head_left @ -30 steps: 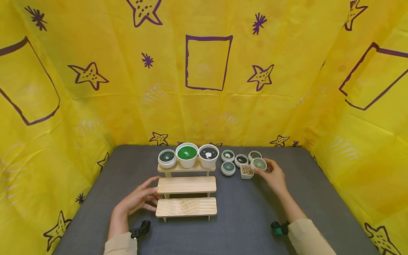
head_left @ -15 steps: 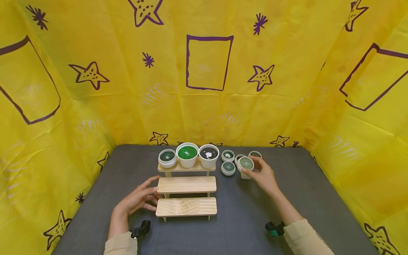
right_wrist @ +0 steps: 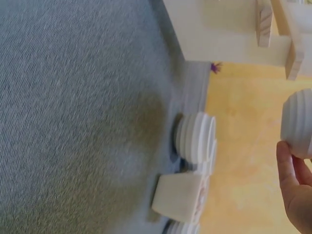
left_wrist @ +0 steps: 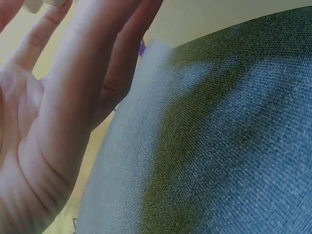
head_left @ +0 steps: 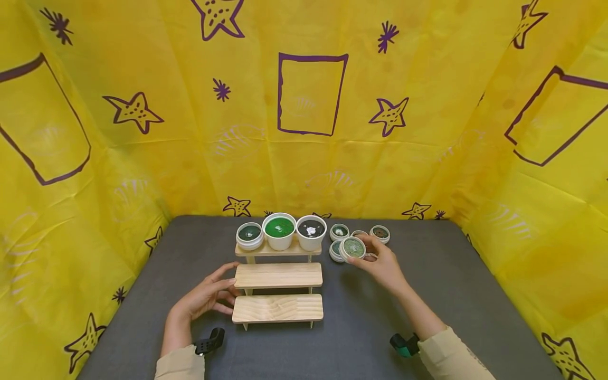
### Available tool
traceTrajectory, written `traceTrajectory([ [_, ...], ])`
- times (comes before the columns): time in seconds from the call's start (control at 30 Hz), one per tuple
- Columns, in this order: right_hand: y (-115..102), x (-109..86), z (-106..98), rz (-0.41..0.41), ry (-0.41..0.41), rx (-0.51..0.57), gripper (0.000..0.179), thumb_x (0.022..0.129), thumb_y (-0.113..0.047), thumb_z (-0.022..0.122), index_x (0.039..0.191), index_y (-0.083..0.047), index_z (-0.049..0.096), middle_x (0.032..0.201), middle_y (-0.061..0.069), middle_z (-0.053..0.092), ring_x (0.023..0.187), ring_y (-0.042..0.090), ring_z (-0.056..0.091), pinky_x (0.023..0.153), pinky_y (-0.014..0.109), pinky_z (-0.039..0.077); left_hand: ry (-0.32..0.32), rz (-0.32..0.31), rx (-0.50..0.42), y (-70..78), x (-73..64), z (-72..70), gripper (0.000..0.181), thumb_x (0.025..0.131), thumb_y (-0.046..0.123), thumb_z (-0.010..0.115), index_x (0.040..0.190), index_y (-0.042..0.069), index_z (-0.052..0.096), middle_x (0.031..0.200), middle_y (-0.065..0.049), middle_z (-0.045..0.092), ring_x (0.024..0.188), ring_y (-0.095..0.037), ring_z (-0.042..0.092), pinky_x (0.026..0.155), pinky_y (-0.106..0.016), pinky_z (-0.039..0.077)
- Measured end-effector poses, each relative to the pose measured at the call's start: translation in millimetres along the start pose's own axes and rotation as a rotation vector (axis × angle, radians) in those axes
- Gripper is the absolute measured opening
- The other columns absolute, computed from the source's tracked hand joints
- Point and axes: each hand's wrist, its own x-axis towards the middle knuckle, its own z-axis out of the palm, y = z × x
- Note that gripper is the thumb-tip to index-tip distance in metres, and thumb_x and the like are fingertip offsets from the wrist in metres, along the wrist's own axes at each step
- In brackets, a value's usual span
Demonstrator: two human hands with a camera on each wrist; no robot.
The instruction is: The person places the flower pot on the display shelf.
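Observation:
In the head view my right hand (head_left: 382, 266) pinches a small round white pot (head_left: 353, 248) with grey-green contents. It is raised above the table; its ribbed side (right_wrist: 297, 124) shows in the right wrist view. My left hand (head_left: 207, 295) holds the left end of a three-tier wooden stand (head_left: 278, 275), thumb and forefinger at the middle shelf. In the left wrist view the fingers (left_wrist: 78, 73) look fairly straight, and their contact is barely visible. On the top shelf stand a dark-green pot (head_left: 249, 236), a bright-green pot (head_left: 279, 230) and a black-filled pot (head_left: 311, 232).
Right of the stand are several small round pots, including one with dark-green contents (head_left: 339, 232) and one with brownish contents (head_left: 380, 234). A square white pot (right_wrist: 178, 197) stands among them. Yellow patterned cloth (head_left: 304, 174) walls the grey table (head_left: 361, 338) behind and at both sides.
My right hand has carried the grey-green pot leftward, from beside the square pot to over the front-left pot of the group. The left hand and the stand have stayed put.

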Motion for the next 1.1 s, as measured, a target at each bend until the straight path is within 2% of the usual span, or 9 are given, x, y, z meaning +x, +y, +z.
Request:
traceTrajectory([
  [0.13, -6, -3.3, 6, -0.021, -0.04, 0.044, 0.061, 0.077, -0.019, 0.085, 0.131, -0.009, 0.058, 0.121, 0.016, 0.067, 0.106, 0.026, 0.064, 0.085, 0.022, 0.057, -0.001, 0.002, -0.002, -0.3, 0.0, 0.0, 0.069, 0.103, 0.03, 0.047, 0.156, 0.015, 0.006, 0.099, -0.008, 0.063, 0.083, -0.019, 0.07, 0.074, -0.044, 0.061],
  [0.43, -16, -12.3, 17, -0.062, -0.1, 0.073, 0.061, 0.075, -0.013, 0.085, 0.131, -0.01, 0.059, 0.12, 0.016, 0.066, 0.104, 0.021, 0.064, 0.083, 0.018, 0.057, 0.002, 0.003, -0.001, -1.1, 0.5, -0.2, 0.069, 0.104, 0.031, 0.047, 0.156, 0.015, 0.006, 0.099, -0.009, 0.063, 0.082, -0.019, 0.069, 0.075, -0.045, 0.061],
  [0.77, -15, -18.1, 28, -0.139, -0.163, 0.118, 0.062, 0.075, -0.01, 0.085, 0.131, -0.003, 0.058, 0.12, 0.02, 0.065, 0.103, 0.017, 0.064, 0.086, 0.022, 0.058, 0.003, 0.002, -0.004, 0.0, 0.2, -0.2, 0.069, 0.104, 0.031, 0.047, 0.157, 0.016, 0.006, 0.099, -0.008, 0.063, 0.082, -0.018, 0.069, 0.075, -0.045, 0.061],
  [1.1, -19, -24.6, 44, -0.154, -0.208, 0.064, 0.057, 0.075, -0.02, 0.086, 0.126, -0.014, 0.062, 0.123, 0.01, 0.068, 0.106, 0.02, 0.066, 0.087, 0.023, 0.057, 0.002, 0.008, -0.005, -0.7, 0.5, 0.0, 0.069, 0.103, 0.03, 0.047, 0.156, 0.015, 0.006, 0.097, -0.008, 0.063, 0.081, -0.018, 0.069, 0.074, -0.044, 0.061],
])
